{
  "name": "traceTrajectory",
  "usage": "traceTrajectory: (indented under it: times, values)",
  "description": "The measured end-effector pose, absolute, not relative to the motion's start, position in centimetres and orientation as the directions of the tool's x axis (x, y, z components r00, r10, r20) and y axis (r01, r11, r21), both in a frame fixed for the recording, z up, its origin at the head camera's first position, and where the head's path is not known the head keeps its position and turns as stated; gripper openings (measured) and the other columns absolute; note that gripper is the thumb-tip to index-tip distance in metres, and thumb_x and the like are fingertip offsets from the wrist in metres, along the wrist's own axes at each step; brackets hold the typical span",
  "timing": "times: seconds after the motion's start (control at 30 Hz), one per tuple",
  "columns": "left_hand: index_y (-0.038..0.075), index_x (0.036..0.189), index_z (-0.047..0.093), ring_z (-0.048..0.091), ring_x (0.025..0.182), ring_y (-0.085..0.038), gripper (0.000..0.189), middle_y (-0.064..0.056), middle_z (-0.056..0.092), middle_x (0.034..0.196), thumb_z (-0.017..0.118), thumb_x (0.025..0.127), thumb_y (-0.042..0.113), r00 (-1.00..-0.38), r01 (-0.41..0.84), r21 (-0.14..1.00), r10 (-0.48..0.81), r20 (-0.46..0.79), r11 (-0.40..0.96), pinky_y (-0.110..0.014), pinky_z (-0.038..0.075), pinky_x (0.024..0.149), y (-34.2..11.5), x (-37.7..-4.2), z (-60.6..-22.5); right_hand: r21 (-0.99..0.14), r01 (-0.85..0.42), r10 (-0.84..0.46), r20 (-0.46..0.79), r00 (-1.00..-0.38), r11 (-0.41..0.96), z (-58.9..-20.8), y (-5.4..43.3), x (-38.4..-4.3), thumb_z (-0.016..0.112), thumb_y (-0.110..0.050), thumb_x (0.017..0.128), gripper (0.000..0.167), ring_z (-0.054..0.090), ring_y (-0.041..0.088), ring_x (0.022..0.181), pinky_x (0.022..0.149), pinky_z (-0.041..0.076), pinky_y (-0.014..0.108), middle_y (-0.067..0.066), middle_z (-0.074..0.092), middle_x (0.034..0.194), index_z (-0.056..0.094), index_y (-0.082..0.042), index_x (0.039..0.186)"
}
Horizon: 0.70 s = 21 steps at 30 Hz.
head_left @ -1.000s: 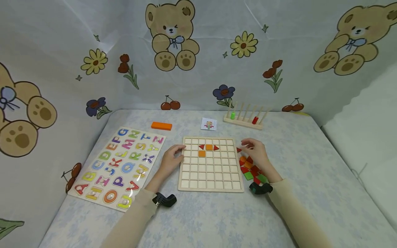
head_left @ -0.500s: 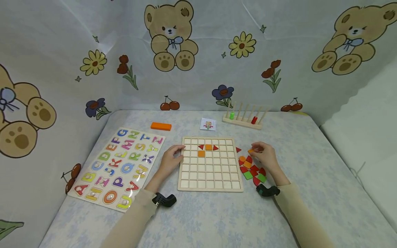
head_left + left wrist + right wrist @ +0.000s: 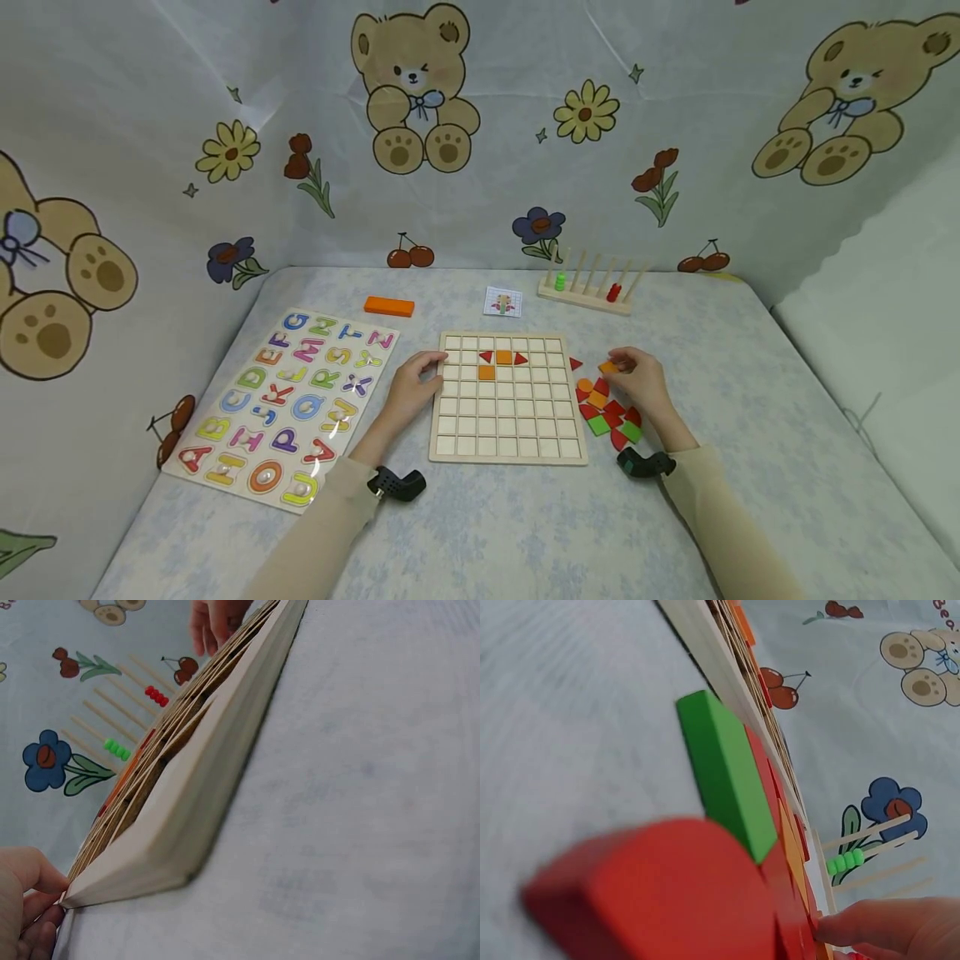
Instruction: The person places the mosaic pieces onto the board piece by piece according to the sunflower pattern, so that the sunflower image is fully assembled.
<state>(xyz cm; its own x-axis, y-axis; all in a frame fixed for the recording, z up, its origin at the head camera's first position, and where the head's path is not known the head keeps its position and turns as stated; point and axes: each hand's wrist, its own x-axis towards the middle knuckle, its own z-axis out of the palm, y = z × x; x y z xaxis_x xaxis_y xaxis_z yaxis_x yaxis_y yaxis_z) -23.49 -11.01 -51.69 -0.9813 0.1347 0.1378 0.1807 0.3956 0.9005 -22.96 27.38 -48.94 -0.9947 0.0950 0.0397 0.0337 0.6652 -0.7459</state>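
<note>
My left hand (image 3: 412,387) rests at the left edge of a wooden grid board (image 3: 508,425), fingertips and thumb touching its rim. In the left wrist view, fingers (image 3: 34,874) meet the board's edge. Red triangles (image 3: 520,358) and orange squares (image 3: 487,372) lie in upper cells of the grid. Right of the board, my right hand (image 3: 641,385) pinches an orange piece (image 3: 607,367), partly hidden by the fingers. Just below that hand lies a pile of red, orange and green pieces (image 3: 598,425). A lone red triangle (image 3: 575,363) lies by the board's right edge.
An alphabet puzzle board (image 3: 288,408) takes up the left of the table. Behind the grid lie an orange block (image 3: 389,307) and a small pattern card (image 3: 502,302). A peg rack (image 3: 585,297) with green and red beads stands at the back right.
My right hand has moved right, from near the lone red triangle to above the pile, and now pinches an orange piece. My left hand has stayed at the board's edge.
</note>
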Motion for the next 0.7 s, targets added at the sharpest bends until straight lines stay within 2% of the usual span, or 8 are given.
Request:
traceTrajectory:
  times: [0.17,0.27,0.33,0.4,0.5,0.7]
  values:
    - [0.006,0.126,0.066,0.057,0.124,-0.028,0.036,-0.012,0.063,0.132,0.062,0.09,0.002,-0.981,0.181,0.896,0.134,0.138,0.406,-0.046,0.044,0.109,-11.2,-23.6,-52.0,-0.772,-0.012,0.081,0.082,-0.993,0.635,-48.6,26.7,-22.9,0.072,-0.001,0.085,0.042,0.06,0.038,0.1,0.073,0.045,0.009,0.031,0.062,0.115,0.059,0.011,0.124]
    - [0.006,0.126,0.066,0.057,0.123,-0.027,0.035,-0.012,0.063,0.132,0.062,0.091,0.003,-0.981,0.182,0.896,0.133,0.139,0.405,-0.045,0.044,0.109,-11.3,-23.6,-52.1,-0.789,-0.059,0.035,0.101,-0.994,0.611,-48.2,25.5,-23.0,0.072,-0.001,0.086,0.042,0.06,0.039,0.105,0.081,0.05,0.014,0.031,0.063,0.117,0.059,0.01,0.125]
    - [0.006,0.126,0.066,0.057,0.123,-0.027,0.035,-0.012,0.063,0.132,0.062,0.091,0.003,-0.981,0.185,0.896,0.134,0.142,0.403,-0.046,0.044,0.109,-11.3,-23.6,-52.1,-0.802,-0.099,-0.012,0.113,-0.993,0.589,-48.0,24.4,-23.1,0.071,0.0,0.086,0.042,0.06,0.039,0.107,0.088,0.054,0.026,0.03,0.063,0.118,0.06,0.01,0.125]
    - [0.006,0.126,0.066,0.057,0.124,-0.027,0.035,-0.012,0.063,0.132,0.062,0.091,0.003,-0.981,0.182,0.897,0.132,0.14,0.403,-0.045,0.044,0.109,-11.3,-23.6,-52.1,-0.814,-0.136,-0.065,0.121,-0.991,0.565,-47.9,23.2,-23.3,0.071,0.001,0.086,0.042,0.06,0.039,0.106,0.091,0.055,0.035,0.029,0.064,0.117,0.06,0.01,0.125]
    - [0.005,0.126,0.066,0.057,0.124,-0.027,0.036,-0.012,0.063,0.132,0.062,0.09,0.002,-0.982,0.179,0.898,0.128,0.139,0.401,-0.045,0.044,0.109,-11.3,-23.6,-52.0,-0.831,-0.192,-0.147,0.134,-0.98,0.522,-47.8,21.2,-23.7,0.071,0.004,0.084,0.041,0.061,0.039,0.102,0.087,0.055,0.038,0.029,0.065,0.114,0.061,0.01,0.124]
    - [0.005,0.125,0.066,0.057,0.124,-0.028,0.036,-0.012,0.063,0.132,0.062,0.09,0.001,-0.983,0.176,0.903,0.124,0.137,0.393,-0.045,0.044,0.11,-10.9,-23.6,-51.7,-0.849,-0.234,-0.278,0.108,-0.955,0.473,-47.8,18.3,-24.3,0.069,0.008,0.083,0.041,0.062,0.038,0.101,0.085,0.056,0.035,0.028,0.065,0.112,0.062,0.009,0.123]
